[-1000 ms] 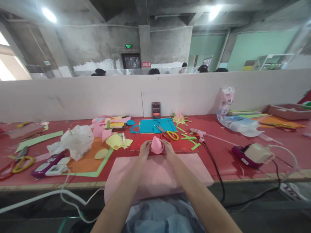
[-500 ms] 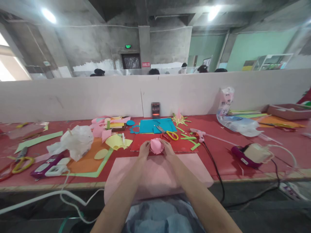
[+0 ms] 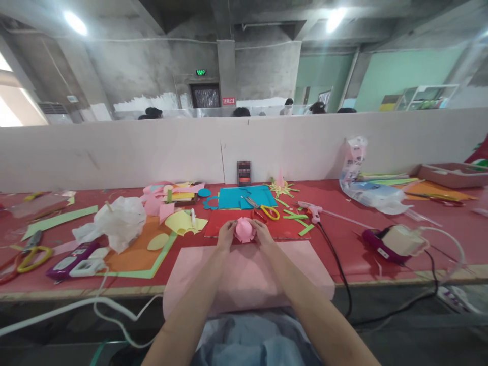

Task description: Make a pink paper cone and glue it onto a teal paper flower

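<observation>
Between my two hands is a small pink paper shape [image 3: 244, 230], domed in the middle with a cut, flaring rim. My left hand [image 3: 227, 234] grips its left edge and my right hand [image 3: 263, 234] its right edge, fingers closed on the paper. Some fingertips are hidden behind it. Beneath it lies a red sheet [image 3: 215, 223], and closer to me a large pink sheet [image 3: 247, 269] hangs past the table edge. Yellow-handled scissors [image 3: 269, 211] rest just beyond my right hand, partly over blue paper [image 3: 231, 197].
A glue gun [image 3: 314, 212] with a black cord lies to the right, near green paper strips [image 3: 295, 215]. Yellow paper [image 3: 183, 222], crumpled white plastic [image 3: 122, 221] and a purple power strip [image 3: 74, 262] are on the left. A white partition [image 3: 160, 152] stands behind.
The pink paper shape has tilted or turned a little between my hands, so its dome looks rounder and its rim notches show differently. Both hands stay in nearly the same place.
</observation>
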A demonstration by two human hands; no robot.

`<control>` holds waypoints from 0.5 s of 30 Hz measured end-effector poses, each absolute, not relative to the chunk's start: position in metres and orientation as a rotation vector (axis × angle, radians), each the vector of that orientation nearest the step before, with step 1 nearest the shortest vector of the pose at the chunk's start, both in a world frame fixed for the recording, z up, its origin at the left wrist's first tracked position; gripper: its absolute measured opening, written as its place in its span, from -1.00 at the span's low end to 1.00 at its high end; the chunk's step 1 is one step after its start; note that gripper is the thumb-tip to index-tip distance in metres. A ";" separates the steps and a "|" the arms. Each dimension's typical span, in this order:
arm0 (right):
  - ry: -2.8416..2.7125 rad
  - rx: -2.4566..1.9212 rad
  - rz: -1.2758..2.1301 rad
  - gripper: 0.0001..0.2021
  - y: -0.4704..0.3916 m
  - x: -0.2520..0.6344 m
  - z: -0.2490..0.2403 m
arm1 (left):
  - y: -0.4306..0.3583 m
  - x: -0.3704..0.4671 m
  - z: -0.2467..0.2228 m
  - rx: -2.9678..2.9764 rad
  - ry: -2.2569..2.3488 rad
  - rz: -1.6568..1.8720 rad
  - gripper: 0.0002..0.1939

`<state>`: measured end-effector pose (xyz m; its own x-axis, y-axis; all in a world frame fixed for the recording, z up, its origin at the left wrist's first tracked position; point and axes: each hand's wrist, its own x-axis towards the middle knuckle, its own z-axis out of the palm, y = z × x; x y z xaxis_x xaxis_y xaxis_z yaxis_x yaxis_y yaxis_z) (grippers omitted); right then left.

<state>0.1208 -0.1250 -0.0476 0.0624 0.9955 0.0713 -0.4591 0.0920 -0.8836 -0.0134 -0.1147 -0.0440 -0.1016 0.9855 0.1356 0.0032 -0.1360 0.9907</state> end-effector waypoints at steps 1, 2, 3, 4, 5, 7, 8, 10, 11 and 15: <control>-0.843 -0.813 1.302 -0.74 -0.124 0.121 -0.049 | -0.115 -0.013 -0.044 1.254 1.202 1.385 -0.77; -0.818 -0.811 1.299 -0.74 -0.123 0.120 -0.049 | -0.116 -0.012 -0.044 1.253 1.185 1.377 -0.74; -0.791 -0.808 1.297 -0.75 -0.122 0.120 -0.050 | -0.116 -0.011 -0.044 1.251 1.163 1.366 -0.71; -0.764 -0.806 1.296 -0.75 -0.122 0.120 -0.050 | -0.117 -0.009 -0.044 1.249 1.138 1.351 -0.68; -0.742 -0.803 1.298 -0.74 -0.121 0.120 -0.050 | -0.118 -0.009 -0.044 1.250 1.110 1.332 -0.66; -0.712 -0.799 1.307 -0.74 -0.122 0.120 -0.049 | -0.119 -0.008 -0.045 1.258 1.064 1.295 -0.64; -0.704 -0.801 1.313 -0.73 -0.122 0.121 -0.048 | -0.120 -0.008 -0.045 1.268 1.053 1.286 -0.64; -0.690 -0.809 1.324 -0.71 -0.122 0.121 -0.047 | -0.119 -0.009 -0.046 1.292 1.067 1.296 -0.65; -0.691 -0.815 1.327 -0.70 -0.122 0.121 -0.046 | -0.118 -0.010 -0.046 1.305 1.089 1.310 -0.66; -0.753 -0.816 1.338 -0.69 -0.121 0.120 -0.047 | -0.115 -0.014 -0.047 1.348 1.176 1.322 -0.69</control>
